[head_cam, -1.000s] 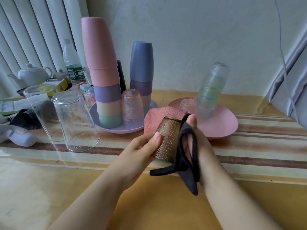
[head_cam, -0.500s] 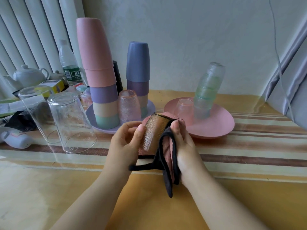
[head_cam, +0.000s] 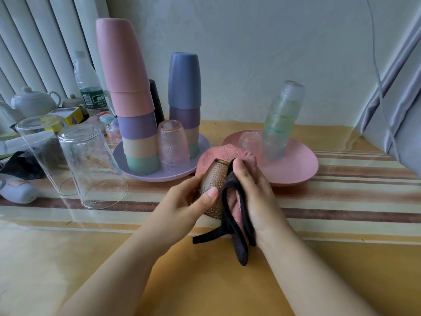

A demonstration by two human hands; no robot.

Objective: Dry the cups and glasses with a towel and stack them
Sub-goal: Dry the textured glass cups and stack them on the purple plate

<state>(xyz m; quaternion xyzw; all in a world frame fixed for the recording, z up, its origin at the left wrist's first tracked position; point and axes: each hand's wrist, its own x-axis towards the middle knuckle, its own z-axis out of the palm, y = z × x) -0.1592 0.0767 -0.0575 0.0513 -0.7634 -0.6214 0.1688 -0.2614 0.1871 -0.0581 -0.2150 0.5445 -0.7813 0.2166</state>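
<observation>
While the striped surface [head_cam: 341, 201] stretches across the whole view, the biggest things on it are two plates set side by side at the back. On the purple plate [head_cam: 141, 176] stand two upside-down stacks of plastic cups, the taller stack [head_cam: 129, 106] topped in pink and the shorter stack [head_cam: 184, 92] topped in blue, with a pink dimpled glass [head_cam: 172, 147] upside down in front of them. On the pink plate [head_cam: 298, 163] a leaning stack of greenish glasses [head_cam: 280, 119] stands mouth down, a small pink glass [head_cam: 250, 141] just beside it. Left of the plates, two large clear glasses [head_cam: 91, 165] stand inverted on the surface.

In front of the pink plate, above the surface, both hands hold a brown dimpled glass [head_cam: 214, 183]. It is tilted, its long axis running from lower near to upper far, with the gold-rimmed mouth pointing up and away. The left hand [head_cam: 182, 206] grips its side, thumb pressed on the dimpled wall. The right hand [head_cam: 252, 192] clutches a pink towel with a dark edge [head_cam: 230, 156] against the glass, thumb near the rim; the towel bunches over the mouth and its dark strips hang below.
</observation>
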